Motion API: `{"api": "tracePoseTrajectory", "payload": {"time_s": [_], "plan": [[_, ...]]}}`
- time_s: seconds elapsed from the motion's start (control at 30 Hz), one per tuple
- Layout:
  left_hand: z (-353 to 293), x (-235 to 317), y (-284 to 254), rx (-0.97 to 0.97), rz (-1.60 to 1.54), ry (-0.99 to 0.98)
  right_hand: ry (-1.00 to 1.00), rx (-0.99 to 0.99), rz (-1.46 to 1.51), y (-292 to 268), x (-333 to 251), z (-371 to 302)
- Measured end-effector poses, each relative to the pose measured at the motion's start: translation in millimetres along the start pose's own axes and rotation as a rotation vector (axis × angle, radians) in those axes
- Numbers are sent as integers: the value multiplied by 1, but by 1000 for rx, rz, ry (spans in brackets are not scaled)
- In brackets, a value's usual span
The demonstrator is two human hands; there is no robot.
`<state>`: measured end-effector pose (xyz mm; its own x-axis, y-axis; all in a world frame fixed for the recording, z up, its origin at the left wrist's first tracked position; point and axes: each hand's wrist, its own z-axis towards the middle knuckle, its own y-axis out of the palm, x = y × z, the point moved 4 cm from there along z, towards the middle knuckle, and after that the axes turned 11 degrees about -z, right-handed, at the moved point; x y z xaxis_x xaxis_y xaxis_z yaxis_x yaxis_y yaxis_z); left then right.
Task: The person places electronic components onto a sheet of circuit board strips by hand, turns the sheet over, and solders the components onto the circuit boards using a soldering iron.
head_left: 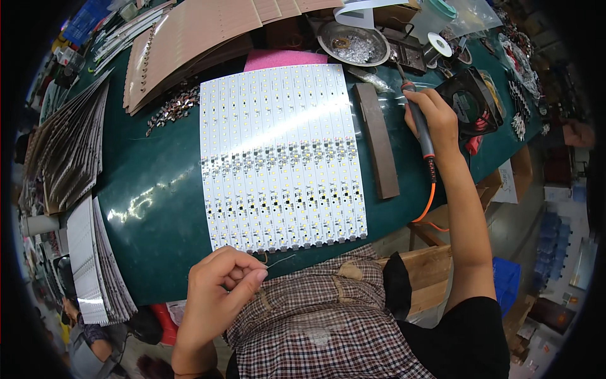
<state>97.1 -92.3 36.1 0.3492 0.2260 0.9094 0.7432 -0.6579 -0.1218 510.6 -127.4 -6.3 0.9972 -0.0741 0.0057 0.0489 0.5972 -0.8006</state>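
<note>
A white panel of LED circuit boards [278, 117] lies flat in front of me, with rows of small yellow chips and dark connectors along its near edge. At that edge, by the panel's near left corner, my left hand [221, 284] pinches a thin solder wire [282, 259] between thumb and finger. My right hand [434, 114] is wrapped round a soldering iron [424, 136] to the right of the panel. The iron's tip points away from me toward a metal stand, and its orange cord [432, 199] hangs down over the table edge.
A brown bar [377, 142] lies between panel and iron. Beyond sit a metal bowl [353, 44], a solder spool [438, 47] and a black fan [472, 101]. Stacked boards [189, 38] stand at the far left, near loose small parts [175, 108]. More board stacks [66, 145] line the left.
</note>
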Motion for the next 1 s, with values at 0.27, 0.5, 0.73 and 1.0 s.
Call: {"api": "tracePoseTrajectory", "payload": {"time_s": [0.27,0.5,0.73,1.0], "plan": [[-2,-4,2,-7,5,11,14,-41,-34,0,-3,1],[-2,-1,5,0,-34,-1,42,119,-56,-8,-5,-1],[1,4,10,-29,-2,9,986,375,925,25,28,-16],[2,3,12,-32,-26,14,1149,428,989,30,34,-25]]}}
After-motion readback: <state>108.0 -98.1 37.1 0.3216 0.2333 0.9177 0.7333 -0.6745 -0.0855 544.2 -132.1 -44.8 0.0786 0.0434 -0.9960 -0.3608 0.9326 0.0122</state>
